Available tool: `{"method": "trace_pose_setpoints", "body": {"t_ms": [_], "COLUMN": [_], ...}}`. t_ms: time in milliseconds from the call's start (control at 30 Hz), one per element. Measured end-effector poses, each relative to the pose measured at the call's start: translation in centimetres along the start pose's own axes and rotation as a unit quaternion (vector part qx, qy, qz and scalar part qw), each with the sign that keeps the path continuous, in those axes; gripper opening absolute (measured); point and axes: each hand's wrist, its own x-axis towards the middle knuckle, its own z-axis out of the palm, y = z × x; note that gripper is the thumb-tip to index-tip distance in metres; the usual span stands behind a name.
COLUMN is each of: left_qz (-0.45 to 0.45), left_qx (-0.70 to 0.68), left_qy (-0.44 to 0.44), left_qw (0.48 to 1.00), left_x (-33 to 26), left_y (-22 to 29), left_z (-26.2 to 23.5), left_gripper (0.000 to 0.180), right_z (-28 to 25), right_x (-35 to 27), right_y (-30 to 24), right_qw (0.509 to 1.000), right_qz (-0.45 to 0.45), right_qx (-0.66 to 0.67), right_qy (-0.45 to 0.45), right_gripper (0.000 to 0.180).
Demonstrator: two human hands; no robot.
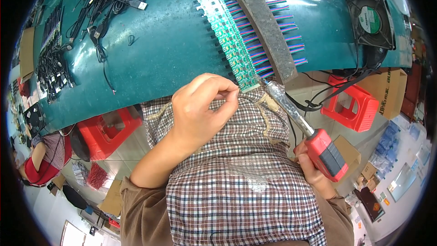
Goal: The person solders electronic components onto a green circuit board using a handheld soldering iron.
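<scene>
A long green circuit board panel [230, 41] lies on the teal bench mat, its near end at the front edge. Rows of coloured wires [298, 48] run out from its right side under a dark, heavy bar [261, 25]. At the panel's near left corner, my left hand [200, 105] is closed in a pinch; what its fingertips hold, if anything, is too small to make out. My right hand [309, 164] grips the red and black handle of a soldering iron [291, 109]. The iron's tip is by the near right corner of the panel.
Black USB cables [109, 0] lie tangled at the far left, with another cable bundle [52, 59] beyond the left side. A small fan [369, 20] stands at the right. Red stools [109, 130] and cardboard boxes [391, 89] sit below the bench. Another person's arm [38, 155] shows at the left.
</scene>
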Motion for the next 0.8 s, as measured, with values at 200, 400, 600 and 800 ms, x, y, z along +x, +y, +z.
{"method": "trace_pose_setpoints", "body": {"t_ms": [200, 400, 600, 800], "left_qz": [0.016, -0.008, 0.051, -0.062], "left_qx": [0.004, 0.063, 0.317, 0.341], "left_qy": [-0.011, 0.006, 0.140, 0.168], "left_qw": [1.000, 0.998, 0.937, 0.923], "left_x": [0.2, 1.9, 7.3, 9.6], "left_y": [-0.1, 0.9, -3.1, -3.9], "left_z": [-0.2, -2.9, -9.4, -10.8], "left_gripper": [0.014, 0.012, 0.010, 0.016], "right_z": [0.5, 2.1, 2.2, 2.0], "right_x": [3.0, 9.7, 12.4, 11.8], "right_y": [-2.6, -5.3, -5.7, -6.7], "right_qw": [0.999, 0.980, 0.983, 0.990], "right_qz": [0.008, -0.035, -0.126, -0.036], "right_qx": [0.021, 0.100, 0.000, 0.082], "right_qy": [0.038, 0.166, 0.136, 0.113], "right_gripper": [0.013, 0.025, 0.036, 0.035]}}
